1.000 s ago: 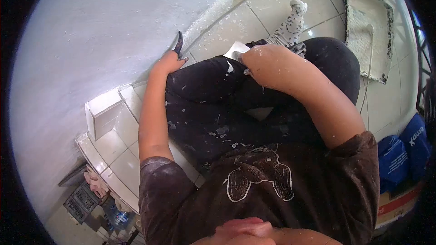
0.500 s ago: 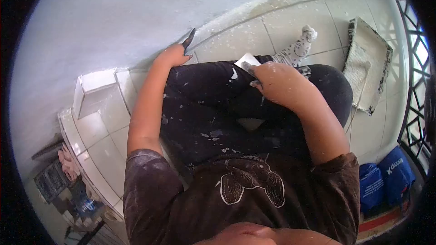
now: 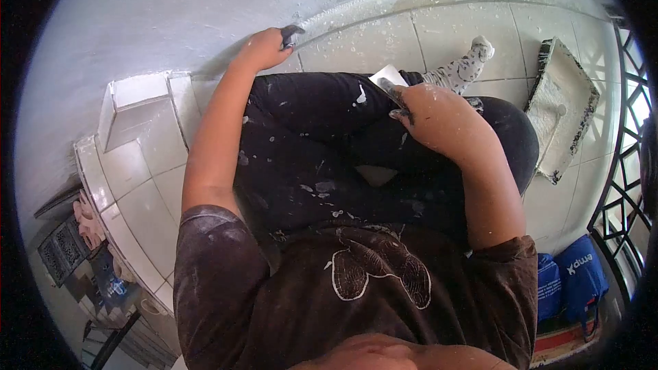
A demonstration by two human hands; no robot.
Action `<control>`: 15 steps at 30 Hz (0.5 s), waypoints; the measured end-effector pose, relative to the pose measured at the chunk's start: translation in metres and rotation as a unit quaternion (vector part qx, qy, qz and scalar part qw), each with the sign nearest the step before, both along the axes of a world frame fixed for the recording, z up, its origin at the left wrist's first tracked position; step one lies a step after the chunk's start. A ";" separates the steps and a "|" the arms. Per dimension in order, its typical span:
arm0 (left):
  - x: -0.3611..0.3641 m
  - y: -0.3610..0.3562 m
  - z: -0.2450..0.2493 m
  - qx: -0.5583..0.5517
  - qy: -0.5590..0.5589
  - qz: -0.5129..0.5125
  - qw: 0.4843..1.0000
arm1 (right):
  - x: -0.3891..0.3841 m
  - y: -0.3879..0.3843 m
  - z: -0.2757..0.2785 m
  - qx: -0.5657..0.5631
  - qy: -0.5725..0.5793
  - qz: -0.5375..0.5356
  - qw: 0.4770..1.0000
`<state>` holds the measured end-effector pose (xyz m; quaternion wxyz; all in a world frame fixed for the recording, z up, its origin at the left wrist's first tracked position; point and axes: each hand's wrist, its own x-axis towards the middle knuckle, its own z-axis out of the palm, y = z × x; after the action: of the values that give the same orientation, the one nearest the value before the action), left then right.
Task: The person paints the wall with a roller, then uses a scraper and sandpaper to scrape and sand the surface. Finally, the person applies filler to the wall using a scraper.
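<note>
At the foot of the pale wall (image 3: 171,10), my left hand (image 3: 269,48) has its dark-covered fingers bent against the surface. A small greyish patch shows between fingers and thumb; what it is cannot be made out. Above my thigh, my right hand (image 3: 428,113) is closed on a flat scraper (image 3: 388,77) with a white blade that points up and left. Dark smears or coverings show on this hand's fingers too. Dark trousers (image 3: 301,144) spotted with white paint cover my folded legs, and one foot wears a patterned sock (image 3: 466,68).
A paint tray (image 3: 563,106) coated in white, with dark edges, lies on the tiled floor to the right. Beyond it stand a black metal grille (image 3: 624,164) and blue bags (image 3: 579,270). A tiled step (image 3: 130,178) and piled household items (image 3: 96,253) are at left.
My left hand has moved up along the wall, its fingers going from stretched to bent. My right hand with the scraper has shifted slightly right, and the camera view has tilted a little.
</note>
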<state>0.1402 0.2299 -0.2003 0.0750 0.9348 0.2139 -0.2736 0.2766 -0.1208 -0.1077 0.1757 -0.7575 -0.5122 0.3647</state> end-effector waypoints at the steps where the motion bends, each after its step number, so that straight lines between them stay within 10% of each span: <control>1: -0.004 0.009 -0.010 -0.014 -0.035 0.025 0.999 | 0.000 0.000 0.000 0.002 -0.001 0.003 1.000; 15: -0.008 0.013 -0.003 -0.117 -0.062 0.103 0.986 | 0.002 -0.001 -0.001 0.005 0.004 0.009 1.000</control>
<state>0.1322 0.2427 -0.2030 0.2250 0.9075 0.2708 -0.2291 0.2783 -0.1214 -0.1087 0.1781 -0.7503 -0.5204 0.3668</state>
